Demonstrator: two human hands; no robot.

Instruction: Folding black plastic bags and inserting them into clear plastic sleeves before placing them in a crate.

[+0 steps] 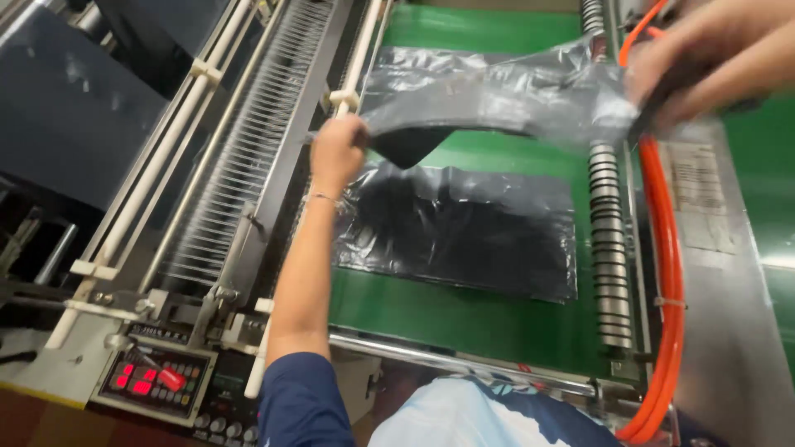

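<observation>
While the only view is the head camera looking down, every line below comes from it.

Left hand: the left hand [335, 153] is closed in a fist on the near-left edge of a black plastic bag [489, 99], gripping it firmly; a thin bracelet sits on the wrist and a dark blue sleeve covers the upper arm.

Right hand: the right hand [704, 58] is blurred at the upper right corner and partly cut off by the frame; its fingers curl around the bag's right end, seemingly pinching it, though the exact grip is hard to make out.

Held bag: the bag is stretched between both hands, lifted clear above the green belt [464, 319], sagging to a point near the left hand.

Second bag: another flat black plastic bag [464, 228] lies on the belt just below the held one, wrinkled and glossy.

Roller: a ribbed metal roller [609, 248] runs along the belt's right side; its upper part is hidden behind the held bag.

Hose: an orange hose [669, 273] curves beside the roller, its top hidden by the right hand.

Control panel: a control panel [153, 377] with red lit digits sits lower left; its figures are too small to make out.

Comb rail: a rail of fine wires [240, 141] runs left of the belt.
</observation>
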